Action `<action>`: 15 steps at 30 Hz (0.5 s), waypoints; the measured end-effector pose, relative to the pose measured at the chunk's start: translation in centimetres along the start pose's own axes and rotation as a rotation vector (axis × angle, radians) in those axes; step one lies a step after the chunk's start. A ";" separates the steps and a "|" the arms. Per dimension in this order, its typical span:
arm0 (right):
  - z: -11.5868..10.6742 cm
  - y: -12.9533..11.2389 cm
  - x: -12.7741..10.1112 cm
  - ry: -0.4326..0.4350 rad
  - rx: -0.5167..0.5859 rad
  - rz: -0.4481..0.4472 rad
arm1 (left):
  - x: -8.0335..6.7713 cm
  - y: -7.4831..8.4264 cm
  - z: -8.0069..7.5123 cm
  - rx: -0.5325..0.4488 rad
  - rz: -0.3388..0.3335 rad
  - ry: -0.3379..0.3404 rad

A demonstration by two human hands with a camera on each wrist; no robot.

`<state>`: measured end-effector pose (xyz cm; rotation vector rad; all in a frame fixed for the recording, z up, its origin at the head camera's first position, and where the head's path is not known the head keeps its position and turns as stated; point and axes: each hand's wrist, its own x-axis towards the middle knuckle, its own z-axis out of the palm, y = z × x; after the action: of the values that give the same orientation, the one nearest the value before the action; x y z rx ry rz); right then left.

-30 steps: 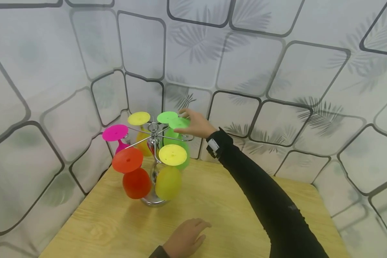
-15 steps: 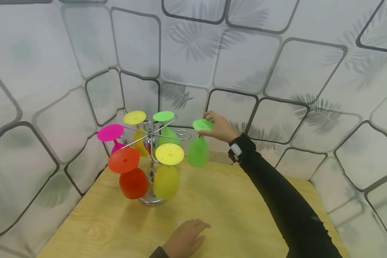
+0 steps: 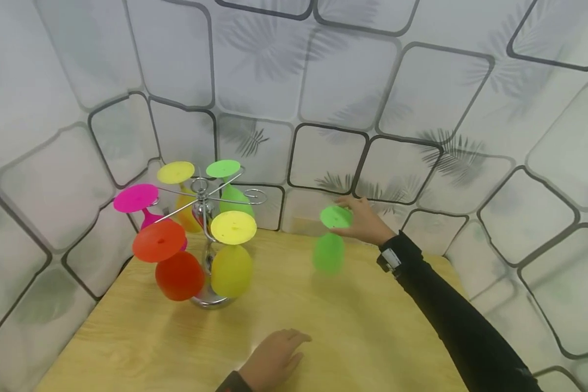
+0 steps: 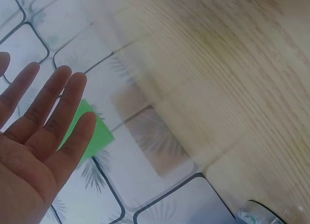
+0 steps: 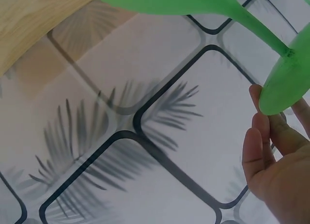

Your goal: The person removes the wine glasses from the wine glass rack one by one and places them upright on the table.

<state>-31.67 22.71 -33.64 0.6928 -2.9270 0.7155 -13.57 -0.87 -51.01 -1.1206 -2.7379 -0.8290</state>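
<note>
My right hand (image 3: pixel 365 220) pinches the round foot of a green plastic goblet (image 3: pixel 329 256), which hangs upside down above the table, right of a chrome stemware rack (image 3: pixel 210 301). In the right wrist view, the fingers (image 5: pixel 254 156) meet the foot's edge, with the stem and part of the bowl above. My left hand (image 3: pixel 274 359) is low over the near part of the table, holding nothing. Its fingers (image 4: pixel 70 95) are extended in the left wrist view, partly covering a green shape (image 4: pixel 99 136).
Upside-down goblets hang on the rack: red (image 3: pixel 178 276), front yellow (image 3: pixel 232 272), pink (image 3: pixel 136 198), rear yellow (image 3: pixel 176 172) and green (image 3: pixel 222 169). A bare curled rack arm (image 3: pixel 257 197) points right. Patterned walls (image 3: pixel 255 60) stand behind the wooden table (image 3: pixel 372 316).
My right hand has drawn the green goblet off the rack, then carried it right and lower. My left hand stays near the same place. The head view has turned rightward.
</note>
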 end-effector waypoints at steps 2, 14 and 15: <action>0.0 0.6 -0.9 -0.009 -0.015 0.005 | 0.0 0.0 0.1 0.008 0.010 0.010; 0.1 3.9 -6.1 -0.008 -0.009 -0.032 | 0.5 0.2 0.8 0.040 0.074 0.055; 0.1 4.1 -6.6 -0.007 0.005 -0.036 | 0.5 0.2 0.9 0.038 0.080 0.058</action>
<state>-27.54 28.61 -36.47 0.7479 -2.9116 0.7184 -13.71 0.06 -51.55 -1.1710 -2.6318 -0.7831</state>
